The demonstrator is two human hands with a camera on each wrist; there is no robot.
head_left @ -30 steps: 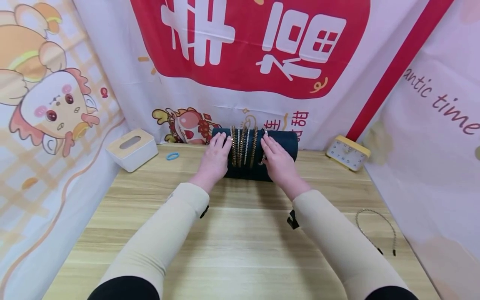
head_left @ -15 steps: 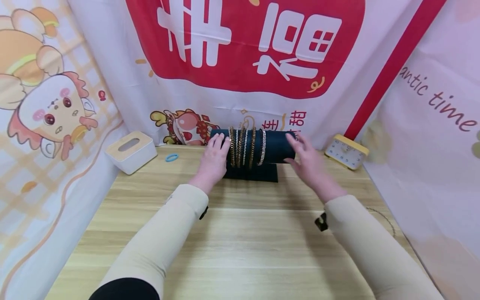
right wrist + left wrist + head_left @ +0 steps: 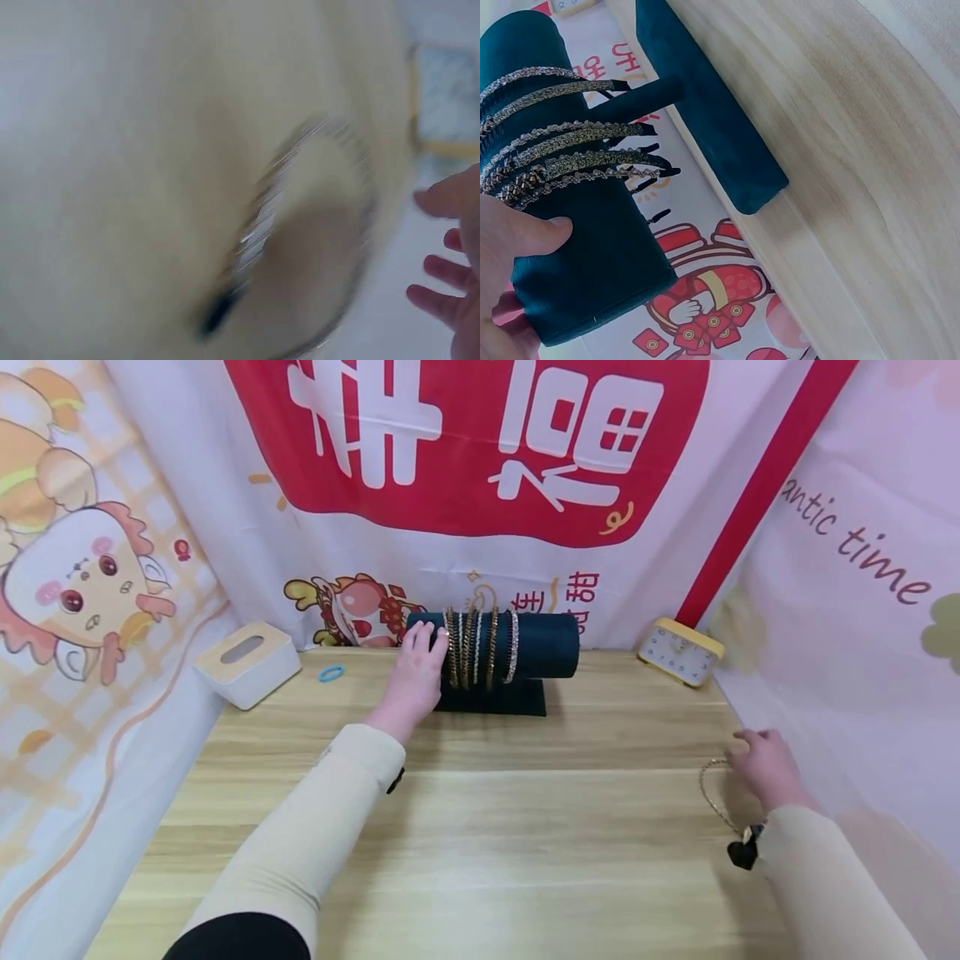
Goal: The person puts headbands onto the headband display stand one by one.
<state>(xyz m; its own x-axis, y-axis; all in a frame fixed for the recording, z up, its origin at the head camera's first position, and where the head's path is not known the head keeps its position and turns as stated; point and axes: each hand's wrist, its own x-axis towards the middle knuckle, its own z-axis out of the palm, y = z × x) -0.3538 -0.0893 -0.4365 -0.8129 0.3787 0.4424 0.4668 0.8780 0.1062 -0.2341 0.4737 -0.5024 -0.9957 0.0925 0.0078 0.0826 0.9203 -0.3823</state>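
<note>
A dark green cylindrical headband stand (image 3: 550, 645) stands at the back of the table, with several beaded headbands (image 3: 492, 647) looped over its roll. My left hand (image 3: 417, 672) grips the left end of the roll; the left wrist view shows the thumb (image 3: 544, 234) on one side and fingers at the edge beneath. At the far right, a thin twisted gold headband (image 3: 712, 802) lies on the table. My right hand (image 3: 768, 768) hovers over its upper end, partly covering it. In the blurred right wrist view, the fingers (image 3: 442, 300) are spread apart from the headband and hold nothing.
A white tissue box with a wooden lid (image 3: 251, 667) stands at the back left, beside a blue ring (image 3: 331, 673). A yellow clock (image 3: 681, 652) sits at the back right. Printed cloth walls (image 3: 420, 547) border the table's back and sides.
My right hand has left the headbands on the roll and swung right and toward me, to the loose headband. My left hand stays on the stand. The head view has shifted slightly.
</note>
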